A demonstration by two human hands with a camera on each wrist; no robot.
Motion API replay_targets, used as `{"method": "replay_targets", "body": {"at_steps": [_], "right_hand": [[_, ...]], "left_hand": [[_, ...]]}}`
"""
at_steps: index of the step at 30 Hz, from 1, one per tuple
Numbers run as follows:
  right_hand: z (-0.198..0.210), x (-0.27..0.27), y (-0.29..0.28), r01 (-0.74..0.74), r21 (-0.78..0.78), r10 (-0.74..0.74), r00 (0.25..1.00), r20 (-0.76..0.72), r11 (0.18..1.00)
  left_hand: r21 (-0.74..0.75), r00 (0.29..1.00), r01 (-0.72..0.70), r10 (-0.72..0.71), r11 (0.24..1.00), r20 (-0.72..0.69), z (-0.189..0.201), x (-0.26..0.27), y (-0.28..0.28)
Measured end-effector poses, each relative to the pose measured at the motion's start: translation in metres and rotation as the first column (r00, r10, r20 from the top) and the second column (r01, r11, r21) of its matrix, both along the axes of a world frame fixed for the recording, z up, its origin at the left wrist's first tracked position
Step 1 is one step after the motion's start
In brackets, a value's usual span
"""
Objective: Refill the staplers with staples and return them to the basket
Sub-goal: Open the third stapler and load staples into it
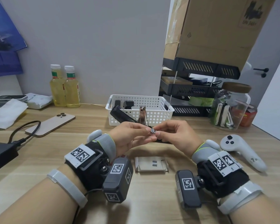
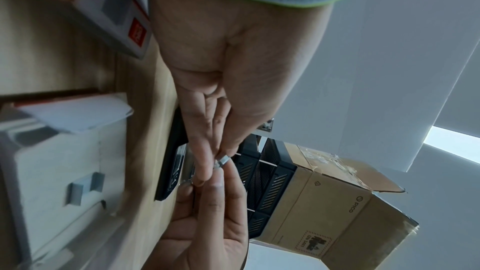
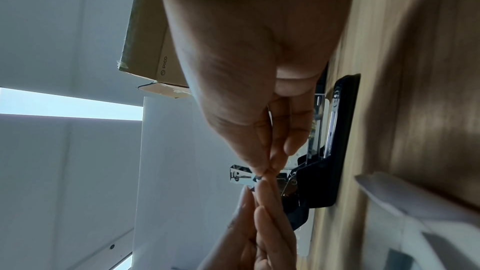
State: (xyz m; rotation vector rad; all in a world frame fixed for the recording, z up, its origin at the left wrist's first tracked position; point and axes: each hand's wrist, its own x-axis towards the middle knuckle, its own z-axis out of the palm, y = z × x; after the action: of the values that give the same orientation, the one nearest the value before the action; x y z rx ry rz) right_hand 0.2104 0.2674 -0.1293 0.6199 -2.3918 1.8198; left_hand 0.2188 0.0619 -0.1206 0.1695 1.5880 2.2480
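1. I see a wood-grain desk (image 1: 152, 199) spanning the view, smooth and pale.
2. A white perforated plastic basket (image 1: 153, 102) sits at the far middle, holding dark staplers.
3. An open black stapler (image 1: 120, 114) stands just in front of the basket, its base flat on the desk, its shiny metal magazine (image 1: 142, 115) upright.
4. A flat opened cardboard staple box (image 1: 151, 164) lies between my wrists; a white controller (image 1: 242, 151) rests to the right.
5. My left hand (image 1: 129, 136) and right hand (image 1: 176, 135) meet above the desk, fingertips of both pinching a small silvery staple strip (image 1: 152, 131); its long axis I cannot tell.
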Motion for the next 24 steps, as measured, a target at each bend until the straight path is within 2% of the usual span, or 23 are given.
{"method": "replay_targets", "body": {"at_steps": [16, 18, 21, 24], "right_hand": [[-0.001, 0.001, -0.004, 0.05, -0.047, -0.05, 0.999, 0.02, 0.998], [-0.001, -0.003, -0.001, 0.09, -0.085, -0.09, 0.996, -0.003, 0.992], [-0.002, -0.013, 0.008, 0.206, -0.062, -0.211, 0.974, -0.088, 0.977], [-0.007, -0.025, 0.018, 0.295, -0.035, -0.297, 0.951, -0.083, 0.955]], "left_hand": [[-0.017, 0.998, -0.03, 0.029, 0.999, -0.056, -0.002, 0.001, 0.002], [-0.027, 0.997, -0.053, 0.051, 0.998, -0.06, -0.002, 0.0, 0.001], [-0.042, 0.994, -0.085, 0.081, 0.996, -0.079, -0.002, -0.003, -0.001], [-0.043, 0.99, -0.115, 0.111, 0.992, -0.087, -0.003, -0.004, -0.002]]}}
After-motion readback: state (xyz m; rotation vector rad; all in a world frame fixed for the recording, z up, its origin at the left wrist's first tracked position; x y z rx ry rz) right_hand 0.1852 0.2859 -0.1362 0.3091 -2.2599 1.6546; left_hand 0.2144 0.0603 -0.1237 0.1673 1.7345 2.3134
